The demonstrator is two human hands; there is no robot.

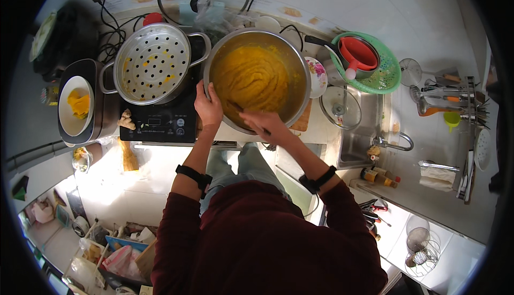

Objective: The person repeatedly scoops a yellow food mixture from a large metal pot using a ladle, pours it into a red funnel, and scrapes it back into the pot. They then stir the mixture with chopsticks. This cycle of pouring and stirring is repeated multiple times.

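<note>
A large stainless steel bowl (300,94) stands on the counter before me, partly over a wooden board (302,119). Thick orange-yellow mash (257,74) fills its lower part, its surface marked with curved ridges. My left hand (209,104) grips the bowl's rim at the near left, thumb inside and fingers outside. Over the near rim, my right hand (267,125) is closed around the handle of a dark stirring utensil (236,106). The utensil's far end is sunk in the mash, so its shape is hidden.
Left of the bowl, a perforated steamer pot (154,64) with orange scraps sits on a black induction cooktop (158,122), near a ginger root (127,119). A white bowl (76,106) holds orange pieces. To the right are a green colander (385,70), a glass lid (340,108) and a sink (355,146).
</note>
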